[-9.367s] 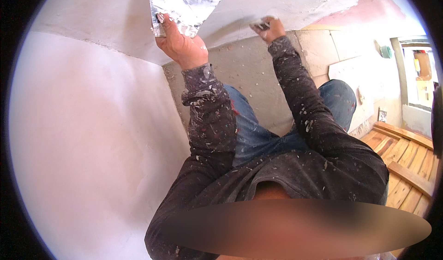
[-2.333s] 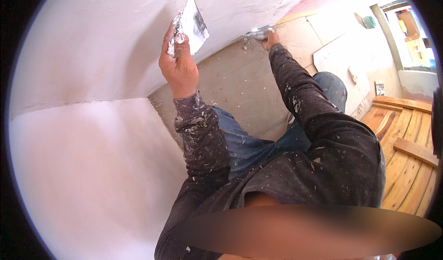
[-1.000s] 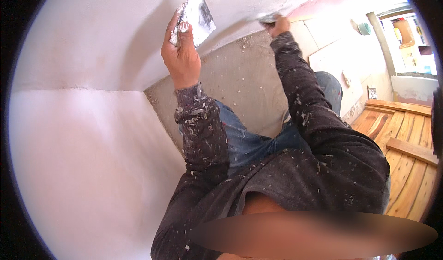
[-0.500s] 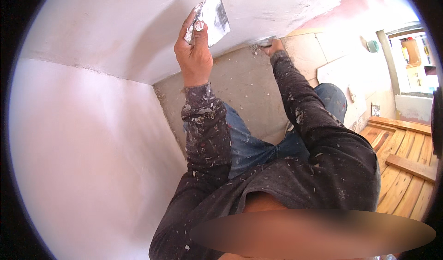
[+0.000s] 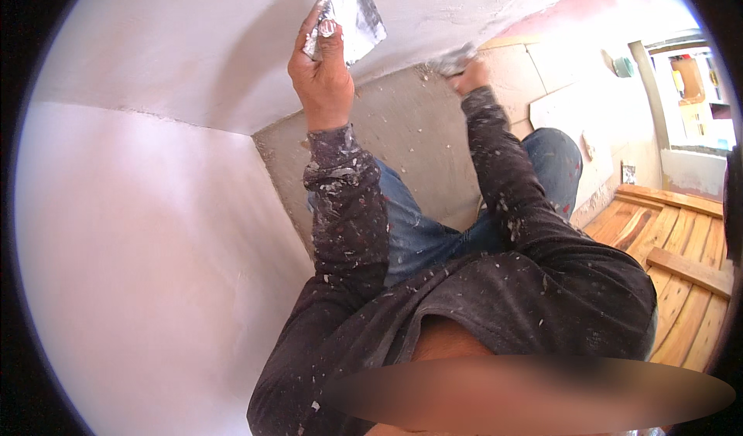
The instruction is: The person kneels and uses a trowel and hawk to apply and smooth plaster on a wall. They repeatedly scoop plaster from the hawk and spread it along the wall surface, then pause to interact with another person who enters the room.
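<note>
My left hand (image 5: pixel 323 80) is closed round a flat metal plastering blade (image 5: pixel 357 20), held up in front of the white plastered wall (image 5: pixel 209 57). White paste clings to the blade's edge and to my thumb. Farther right and low by the foot of that wall, my right hand (image 5: pixel 474 76) grips a second metal putty knife (image 5: pixel 453 61), smeared by motion. Its blade is close to the seam of wall and floor; whether it touches cannot be told. Bits of dried plaster lie on the grey concrete floor (image 5: pixel 410 142) beneath.
Another white wall (image 5: pixel 147 258) meets the first in a corner at left. Pale floor tiles (image 5: pixel 511 72) and a white board (image 5: pixel 569 123) lie to the right. A slatted wooden panel (image 5: pixel 658 235) stands at lower right. Shelves (image 5: pixel 696 88) show through an opening at far right.
My right hand and its putty knife have shifted slightly right, and the blade has turned upward. My left hand with its blade has risen a little in the picture.
</note>
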